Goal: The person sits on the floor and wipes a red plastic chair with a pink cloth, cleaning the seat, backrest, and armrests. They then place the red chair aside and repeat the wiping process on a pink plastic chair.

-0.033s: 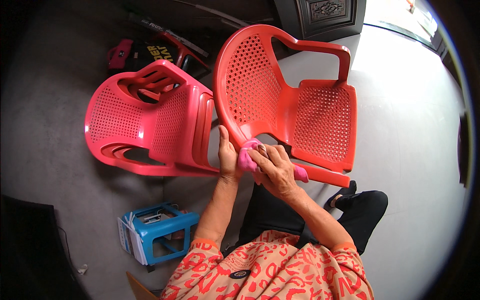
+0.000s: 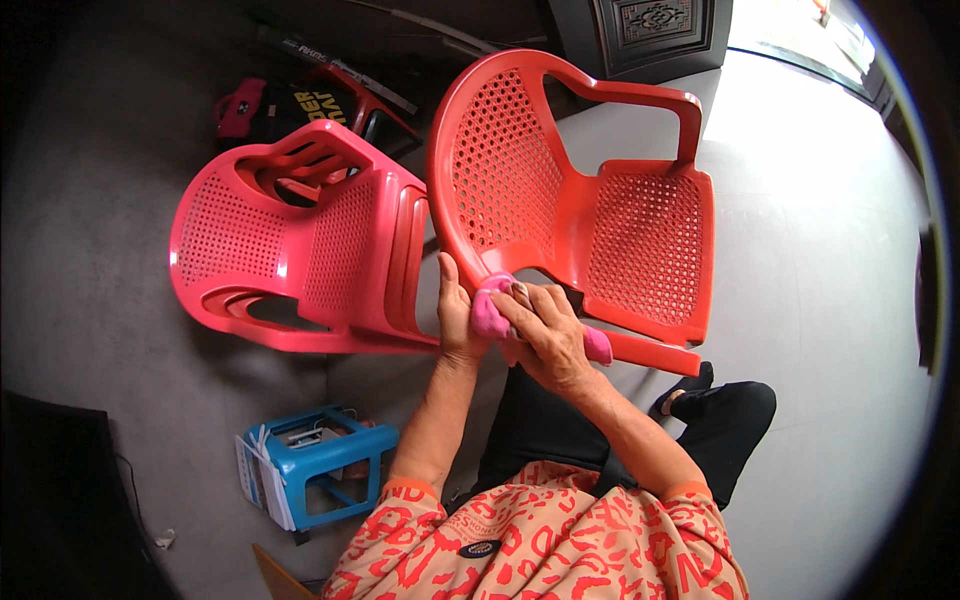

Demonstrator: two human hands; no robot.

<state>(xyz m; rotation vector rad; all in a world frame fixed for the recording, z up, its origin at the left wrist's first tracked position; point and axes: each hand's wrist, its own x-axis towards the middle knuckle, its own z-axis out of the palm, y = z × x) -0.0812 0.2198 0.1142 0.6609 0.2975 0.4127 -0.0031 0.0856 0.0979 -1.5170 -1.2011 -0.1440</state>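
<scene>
Right hand (image 2: 545, 335) presses a pink cloth (image 2: 490, 315) flat-fingered against the red chair (image 2: 560, 200). Left hand (image 2: 455, 315) grips the chair's rim just beside it.

Brightness: even daylight, fairly bright.
Light source: upper right, where the pale floor (image 2: 800, 180) washes out in glare.
Shadows: soft, dark under the pink chair (image 2: 290, 250) and in the left corners.
Sharpness: centre crisp, no motion blur on the hands.
Distortion: fisheye bending, black vignette around the rim.

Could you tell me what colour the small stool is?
The small plastic stool is blue, seen in the head view.
</scene>
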